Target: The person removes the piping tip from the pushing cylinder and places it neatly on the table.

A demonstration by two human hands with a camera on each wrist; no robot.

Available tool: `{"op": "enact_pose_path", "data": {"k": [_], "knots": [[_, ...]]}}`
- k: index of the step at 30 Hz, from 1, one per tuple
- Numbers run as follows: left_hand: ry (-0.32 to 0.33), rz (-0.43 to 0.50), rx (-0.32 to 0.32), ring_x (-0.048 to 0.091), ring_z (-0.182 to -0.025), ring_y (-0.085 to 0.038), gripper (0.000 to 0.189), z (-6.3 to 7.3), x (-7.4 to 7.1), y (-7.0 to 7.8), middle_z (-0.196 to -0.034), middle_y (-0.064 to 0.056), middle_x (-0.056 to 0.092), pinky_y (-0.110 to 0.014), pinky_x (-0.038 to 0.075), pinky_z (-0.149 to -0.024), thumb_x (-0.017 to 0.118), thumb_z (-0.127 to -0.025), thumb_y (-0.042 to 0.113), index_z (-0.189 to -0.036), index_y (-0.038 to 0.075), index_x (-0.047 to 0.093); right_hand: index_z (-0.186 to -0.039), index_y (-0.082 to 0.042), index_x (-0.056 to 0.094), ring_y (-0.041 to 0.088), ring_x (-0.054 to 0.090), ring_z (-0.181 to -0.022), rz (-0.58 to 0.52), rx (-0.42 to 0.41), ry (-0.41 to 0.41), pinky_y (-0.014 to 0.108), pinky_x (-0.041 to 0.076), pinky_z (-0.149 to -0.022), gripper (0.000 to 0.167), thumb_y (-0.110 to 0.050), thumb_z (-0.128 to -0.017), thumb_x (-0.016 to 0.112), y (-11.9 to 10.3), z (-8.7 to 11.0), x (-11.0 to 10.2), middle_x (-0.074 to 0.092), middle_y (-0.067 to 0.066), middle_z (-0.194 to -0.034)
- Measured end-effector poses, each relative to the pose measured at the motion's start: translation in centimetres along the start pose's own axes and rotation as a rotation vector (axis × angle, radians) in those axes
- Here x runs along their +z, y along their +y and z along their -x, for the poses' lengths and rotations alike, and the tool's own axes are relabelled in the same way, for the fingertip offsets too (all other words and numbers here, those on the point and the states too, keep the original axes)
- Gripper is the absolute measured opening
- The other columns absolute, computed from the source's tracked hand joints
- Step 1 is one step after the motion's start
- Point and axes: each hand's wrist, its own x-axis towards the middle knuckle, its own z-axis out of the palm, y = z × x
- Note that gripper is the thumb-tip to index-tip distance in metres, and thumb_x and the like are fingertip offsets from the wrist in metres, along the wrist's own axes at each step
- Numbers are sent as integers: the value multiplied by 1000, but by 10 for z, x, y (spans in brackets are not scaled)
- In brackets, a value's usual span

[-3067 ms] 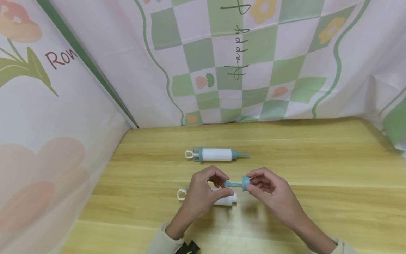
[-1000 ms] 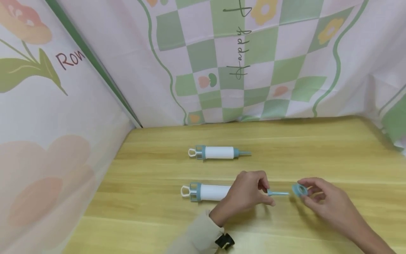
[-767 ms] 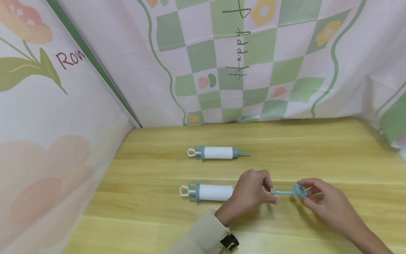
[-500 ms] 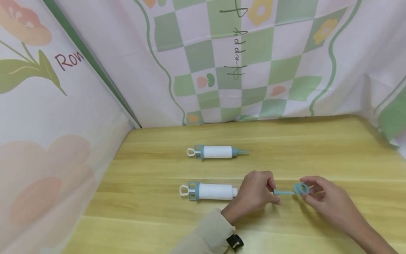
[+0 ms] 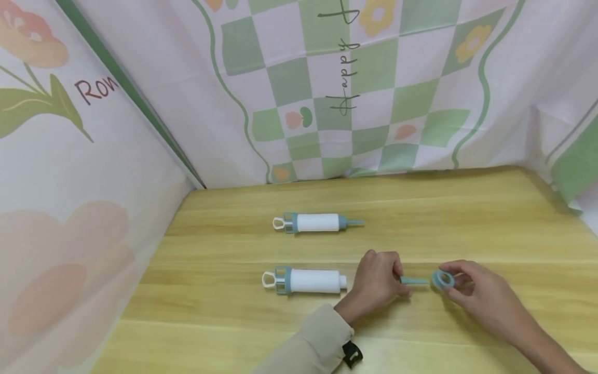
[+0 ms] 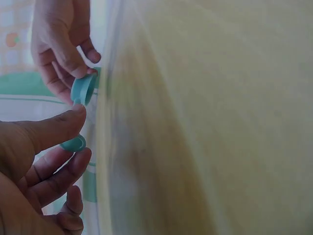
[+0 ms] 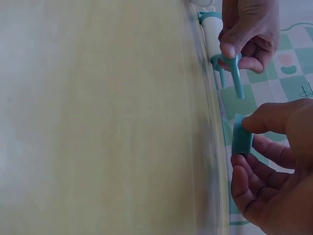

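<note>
In the head view my left hand (image 5: pixel 377 283) pinches the wide end of a slim teal nozzle (image 5: pixel 417 281), its tip pointing right. My right hand (image 5: pixel 486 296) holds a teal ring-shaped cap (image 5: pixel 437 281) by its edge between thumb and fingers. A small gap separates the nozzle's tip from the cap. In the right wrist view the tapered nozzle (image 7: pixel 237 81) points toward the cap (image 7: pixel 242 139). To the left of my left hand lies a white-barrelled syringe (image 5: pixel 315 281) with a teal collar, a white pull handle and a bare white neck.
A second white syringe (image 5: pixel 317 222), fitted with a teal nozzle tip, lies farther back on the wooden table (image 5: pixel 490 223). Printed cloth (image 5: pixel 355 104) hangs behind the table and along the left side. A black strap (image 5: pixel 352 354) is at my left wrist.
About three seconds ago the nozzle and cap were together above the near syringe. Both hands have shifted right and the two pieces are apart, uncovering that syringe. In the last half second little has moved.
</note>
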Motion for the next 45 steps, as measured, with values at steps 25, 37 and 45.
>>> {"op": "enact_pose_path", "data": {"k": [25, 37, 45], "knots": [[-169, -83, -107, 44, -70, -4, 43, -7, 12, 5, -65, 15, 49, -14, 35, -61, 96, -64, 34, -71, 23, 55, -116, 3, 65, 18, 63, -83, 92, 61, -50, 23, 50, -63, 38, -6, -82, 80, 6, -6, 2, 69, 4, -98], [-179, -81, -116, 43, -74, -4, 42, -8, 11, 5, -67, 15, 48, -14, 35, -63, 96, -65, 35, -71, 25, 55, -117, 3, 64, 17, 63, -82, 78, 76, -74, 26, 53, -64, 41, -13, -82, 82, 4, -8, 0, 69, 2, -97], [-188, -88, -86, 43, -73, -4, 41, -8, 11, 3, -69, 16, 48, -13, 34, -64, 95, -66, 34, -75, 25, 56, -119, 4, 62, 23, 65, -84, 86, 79, -64, 45, 55, -68, 50, -20, -81, 84, 5, -7, -4, 69, 12, -103]]}}
